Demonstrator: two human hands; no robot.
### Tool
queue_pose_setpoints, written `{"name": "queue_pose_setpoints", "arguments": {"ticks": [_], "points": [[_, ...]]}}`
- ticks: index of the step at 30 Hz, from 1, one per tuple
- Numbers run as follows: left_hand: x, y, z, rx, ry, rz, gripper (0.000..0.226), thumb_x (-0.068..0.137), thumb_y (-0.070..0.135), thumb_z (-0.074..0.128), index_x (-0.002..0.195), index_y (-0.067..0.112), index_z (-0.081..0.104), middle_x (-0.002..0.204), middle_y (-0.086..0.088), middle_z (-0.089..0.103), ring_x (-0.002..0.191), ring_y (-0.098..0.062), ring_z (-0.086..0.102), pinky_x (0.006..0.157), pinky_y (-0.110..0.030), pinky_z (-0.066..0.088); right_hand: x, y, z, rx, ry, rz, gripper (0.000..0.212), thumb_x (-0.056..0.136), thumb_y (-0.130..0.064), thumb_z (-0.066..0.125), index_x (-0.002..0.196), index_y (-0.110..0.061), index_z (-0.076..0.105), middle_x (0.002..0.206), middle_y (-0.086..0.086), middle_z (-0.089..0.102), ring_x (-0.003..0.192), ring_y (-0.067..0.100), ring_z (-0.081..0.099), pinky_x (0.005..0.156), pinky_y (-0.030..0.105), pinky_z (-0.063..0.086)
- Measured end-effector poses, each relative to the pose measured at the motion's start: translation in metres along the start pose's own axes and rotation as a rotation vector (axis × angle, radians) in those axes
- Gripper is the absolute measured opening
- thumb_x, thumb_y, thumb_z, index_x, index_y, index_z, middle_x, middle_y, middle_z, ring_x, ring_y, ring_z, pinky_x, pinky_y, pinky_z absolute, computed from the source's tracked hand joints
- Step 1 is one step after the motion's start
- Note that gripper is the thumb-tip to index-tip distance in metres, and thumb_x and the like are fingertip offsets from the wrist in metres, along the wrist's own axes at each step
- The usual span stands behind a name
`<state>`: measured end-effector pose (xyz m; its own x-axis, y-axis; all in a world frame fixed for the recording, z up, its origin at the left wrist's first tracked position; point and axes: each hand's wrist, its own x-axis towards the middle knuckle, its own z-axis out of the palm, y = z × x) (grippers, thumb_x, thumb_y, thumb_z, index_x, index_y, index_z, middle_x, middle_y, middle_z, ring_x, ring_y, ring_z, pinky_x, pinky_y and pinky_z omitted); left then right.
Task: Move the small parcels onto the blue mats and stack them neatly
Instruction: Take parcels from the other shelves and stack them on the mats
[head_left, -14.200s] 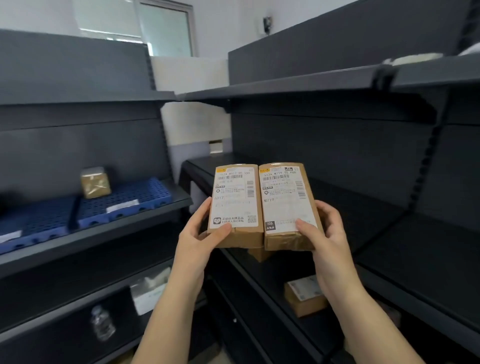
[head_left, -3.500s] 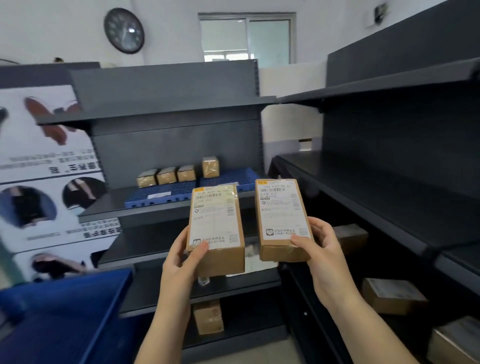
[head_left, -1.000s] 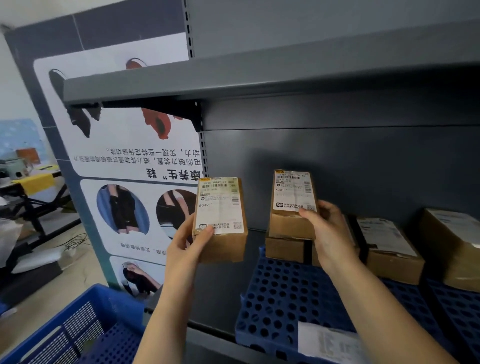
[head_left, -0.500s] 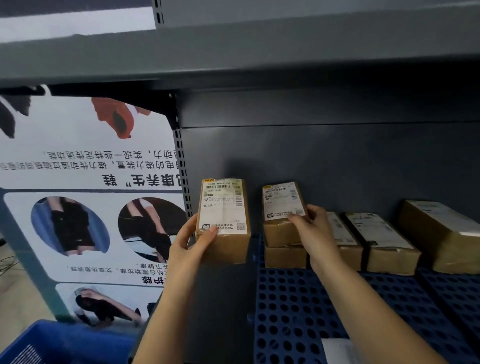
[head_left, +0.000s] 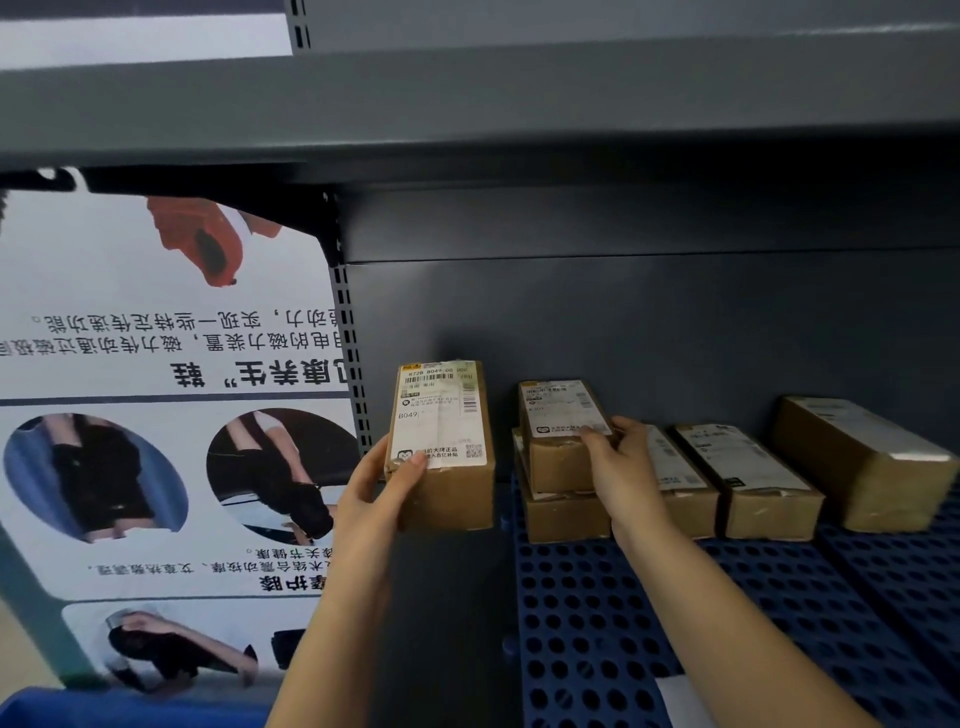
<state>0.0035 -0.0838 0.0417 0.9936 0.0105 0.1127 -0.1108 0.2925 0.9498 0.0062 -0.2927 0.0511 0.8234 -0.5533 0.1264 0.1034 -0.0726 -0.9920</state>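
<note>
My left hand (head_left: 376, 483) grips a brown labelled parcel (head_left: 441, 447) and holds it in the air just left of the blue mat (head_left: 597, 613). My right hand (head_left: 621, 462) holds a second labelled parcel (head_left: 558, 431) that lies on top of another parcel (head_left: 563, 517) at the mat's back left corner. To the right, on the mat, lie a parcel (head_left: 675, 478) partly hidden by my right hand and a labelled one (head_left: 748, 480).
A larger brown parcel (head_left: 862, 462) lies on a second blue mat (head_left: 909, 577) at the right. The dark shelf above (head_left: 467, 104) hangs low over the parcels. A printed poster (head_left: 156, 389) stands at the left and a blue crate's rim (head_left: 104, 706) shows at the bottom left.
My right hand has lowered its parcel flat onto the lower one at the mat's back left. My left hand still holds its parcel up beside the mat; the view has moved closer.
</note>
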Motion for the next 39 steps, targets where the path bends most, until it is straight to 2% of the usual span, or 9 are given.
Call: {"name": "queue_pose_setpoints", "arguments": {"ticks": [4,12,16,20,26,28,31,35,39], "points": [[0.0,-0.001,0.0,-0.001,-0.02,-0.006,0.068,0.057,0.041,0.07,0.122,0.027,0.058,0.116,0.003,0.066,0.108,-0.012,0.059,0.089,-0.036,0.05,-0.003,-0.003,-0.004,0.012,0.022,0.001,0.051,0.095,-0.027,0.051,0.14,-0.013,0.031,0.134,0.007,0.047,0.116,0.018,0.046,0.095,0.025,0.035],[-0.008,0.008,0.006,-0.049,-0.038,0.017,0.052,0.066,0.031,0.065,0.118,0.028,0.058,0.113,0.005,0.064,0.099,-0.005,0.059,0.082,-0.031,0.048,-0.01,-0.012,-0.015,0.004,0.015,-0.025,0.048,0.093,-0.018,0.054,0.136,-0.011,0.036,0.112,-0.003,0.045,0.103,0.011,0.044,0.086,0.023,0.033],[-0.021,0.018,0.017,-0.057,-0.043,0.061,0.06,0.063,0.034,0.065,0.121,0.025,0.058,0.115,0.004,0.064,0.102,-0.008,0.058,0.085,-0.033,0.048,-0.017,-0.018,-0.028,0.015,0.007,-0.061,0.049,0.092,-0.017,0.056,0.136,-0.012,0.036,0.119,-0.002,0.043,0.112,0.013,0.044,0.089,0.022,0.032],[-0.041,0.027,0.042,-0.074,-0.045,0.12,0.049,0.063,0.033,0.065,0.112,0.033,0.06,0.111,0.01,0.065,0.104,-0.005,0.06,0.088,-0.031,0.047,-0.026,-0.024,-0.053,0.046,-0.012,-0.128,0.042,0.091,-0.019,0.057,0.129,-0.022,0.04,0.133,-0.001,0.045,0.118,0.013,0.045,0.092,0.025,0.034],[-0.079,0.025,0.107,-0.052,-0.099,0.148,0.064,0.056,0.041,0.069,0.118,0.032,0.059,0.108,0.012,0.069,0.094,0.0,0.065,0.084,-0.028,0.05,-0.05,-0.044,-0.111,0.089,-0.219,-0.337,0.028,0.089,-0.021,0.06,0.107,-0.04,0.051,0.121,-0.019,0.051,0.118,0.001,0.048,0.091,0.016,0.038],[-0.095,0.019,0.138,-0.036,-0.139,0.149,0.062,0.054,0.045,0.069,0.115,0.036,0.06,0.107,0.013,0.069,0.098,-0.002,0.065,0.083,-0.027,0.051,-0.056,-0.047,-0.139,0.086,-0.301,-0.367,0.03,0.088,-0.021,0.061,0.11,-0.039,0.051,0.124,-0.014,0.052,0.116,-0.002,0.049,0.087,0.011,0.043],[-0.12,0.007,0.187,-0.032,-0.167,0.156,0.06,0.056,0.047,0.068,0.115,0.037,0.059,0.112,0.011,0.067,0.103,-0.008,0.063,0.075,-0.023,0.054,-0.062,-0.048,-0.187,0.112,-0.382,-0.364,0.038,0.082,-0.031,0.068,0.117,-0.034,0.052,0.125,-0.011,0.055,0.114,-0.002,0.053,0.09,0.016,0.047],[-0.149,-0.015,0.246,-0.019,-0.213,0.146,0.065,0.05,0.056,0.069,0.112,0.041,0.059,0.117,0.006,0.065,0.11,-0.015,0.061,0.09,-0.038,0.052,-0.065,-0.044,-0.255,0.136,-0.348,-0.366,0.048,0.075,-0.032,0.071,0.118,-0.032,0.051,0.124,-0.013,0.057,0.109,-0.006,0.055,0.088,0.014,0.048],[-0.173,-0.035,0.292,0.039,-0.344,0.166,0.064,0.06,0.051,0.066,0.121,0.037,0.056,0.12,0.012,0.063,0.11,-0.003,0.059,0.082,-0.02,0.049,-0.065,-0.036,-0.316,0.151,-0.275,-0.37,0.046,0.074,-0.029,0.074,0.115,-0.033,0.053,0.118,-0.017,0.06,0.106,-0.003,0.059,0.085,0.018,0.051]]}}
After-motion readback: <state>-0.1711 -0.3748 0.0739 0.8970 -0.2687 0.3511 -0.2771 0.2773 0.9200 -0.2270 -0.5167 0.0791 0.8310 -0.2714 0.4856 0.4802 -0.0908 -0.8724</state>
